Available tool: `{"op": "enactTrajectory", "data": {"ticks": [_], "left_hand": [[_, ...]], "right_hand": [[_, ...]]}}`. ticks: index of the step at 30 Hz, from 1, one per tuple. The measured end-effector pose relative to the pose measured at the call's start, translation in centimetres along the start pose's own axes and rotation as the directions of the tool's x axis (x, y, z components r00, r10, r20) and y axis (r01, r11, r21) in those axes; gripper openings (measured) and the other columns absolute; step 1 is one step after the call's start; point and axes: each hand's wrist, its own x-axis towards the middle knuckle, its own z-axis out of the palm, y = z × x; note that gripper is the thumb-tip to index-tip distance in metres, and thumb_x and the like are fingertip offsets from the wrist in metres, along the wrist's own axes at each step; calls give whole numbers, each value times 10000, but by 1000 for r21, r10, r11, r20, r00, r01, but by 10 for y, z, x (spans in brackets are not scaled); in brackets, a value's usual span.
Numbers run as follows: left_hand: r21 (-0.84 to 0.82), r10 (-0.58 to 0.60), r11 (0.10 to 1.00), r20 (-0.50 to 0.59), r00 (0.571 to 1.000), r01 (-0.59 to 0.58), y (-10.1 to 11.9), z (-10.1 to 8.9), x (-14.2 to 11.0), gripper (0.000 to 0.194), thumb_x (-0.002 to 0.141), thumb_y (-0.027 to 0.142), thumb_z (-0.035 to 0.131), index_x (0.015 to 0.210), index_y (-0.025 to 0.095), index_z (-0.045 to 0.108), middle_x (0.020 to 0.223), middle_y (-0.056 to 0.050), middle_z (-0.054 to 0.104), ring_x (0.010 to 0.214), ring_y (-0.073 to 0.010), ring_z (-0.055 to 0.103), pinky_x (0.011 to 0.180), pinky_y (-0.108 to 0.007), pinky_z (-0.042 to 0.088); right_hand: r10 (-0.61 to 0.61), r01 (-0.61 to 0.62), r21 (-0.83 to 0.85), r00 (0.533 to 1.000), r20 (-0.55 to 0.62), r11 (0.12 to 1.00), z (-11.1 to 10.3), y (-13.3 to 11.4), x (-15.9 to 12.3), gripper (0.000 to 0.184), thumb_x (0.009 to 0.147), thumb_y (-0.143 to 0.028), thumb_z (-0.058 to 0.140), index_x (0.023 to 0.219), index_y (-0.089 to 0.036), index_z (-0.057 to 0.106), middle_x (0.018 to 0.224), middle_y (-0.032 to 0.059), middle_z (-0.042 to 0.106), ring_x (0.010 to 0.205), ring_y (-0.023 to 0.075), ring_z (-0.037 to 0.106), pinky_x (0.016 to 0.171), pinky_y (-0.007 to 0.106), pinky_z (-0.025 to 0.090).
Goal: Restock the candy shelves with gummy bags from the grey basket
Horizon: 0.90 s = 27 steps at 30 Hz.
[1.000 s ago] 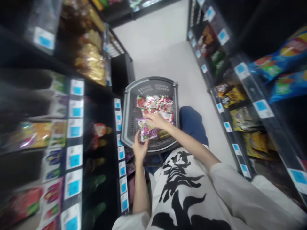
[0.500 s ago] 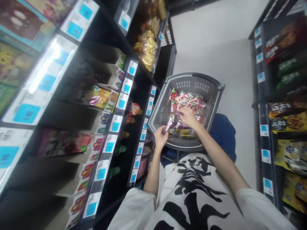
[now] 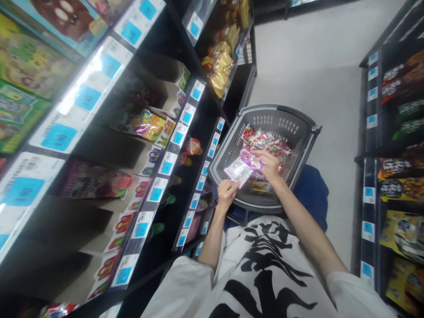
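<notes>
A grey plastic shopping basket [image 3: 300,121] sits in front of me on my blue-clad knee, holding several red, white and purple snack packets [image 3: 265,141]. My left hand [image 3: 227,194] pinches the near corner of a purple and white packet [image 3: 239,170] held over the basket. My right hand [image 3: 270,165] is closed on the far side of the same bunch of purple packets, fingers curled over them.
Dark shelves with blue price tags [image 3: 167,168] and colourful sweet bags [image 3: 150,126] line the left. Gold-wrapped packs [image 3: 220,73] hang further along. Another snack shelf [image 3: 394,172] runs down the right. A pale floor aisle [image 3: 314,57] lies ahead.
The view has swung to the left shelves and steadied. Both hands have lifted a purple packet slightly out of the basket, its white back now turned up.
</notes>
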Motion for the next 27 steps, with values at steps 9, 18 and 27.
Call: {"op": "enactTrajectory", "data": {"ticks": [9, 18, 27], "left_hand": [[81, 65, 995, -58, 996, -60, 1, -1, -3, 257, 979, 232, 531, 1066, 275, 770, 714, -38, 674, 768, -150, 642, 731, -292, 510], [51, 27, 998, -100, 995, -22, 6, -2, 5, 244, 950, 163, 557, 1026, 265, 765, 709, -21, 664, 975, -182, 705, 837, -333, 559], [19, -194, 980, -149, 970, 199, 7, 3, 4, 271, 975, 305, 556, 1171, 155, 669, 1019, -136, 737, 913, -183, 719, 829, -322, 589]], "right_hand": [[-36, 33, -55, 997, -64, 998, 2, -4, -3, 248, 954, -161, 533, 774, -227, 690, 1036, 60, 766, 977, 209, 735, 782, 356, 593], [10, -10, -34, 1000, -21, 999, 4, 0, -4, 195, 921, -127, 545, 800, -213, 671, 1189, 77, 731, 1087, 224, 709, 871, 376, 585], [44, -48, -85, 998, -47, 995, 10, 3, -2, 119, 962, -216, 611, 1010, -221, 720, 955, 28, 756, 851, 174, 722, 802, 288, 563]]}}
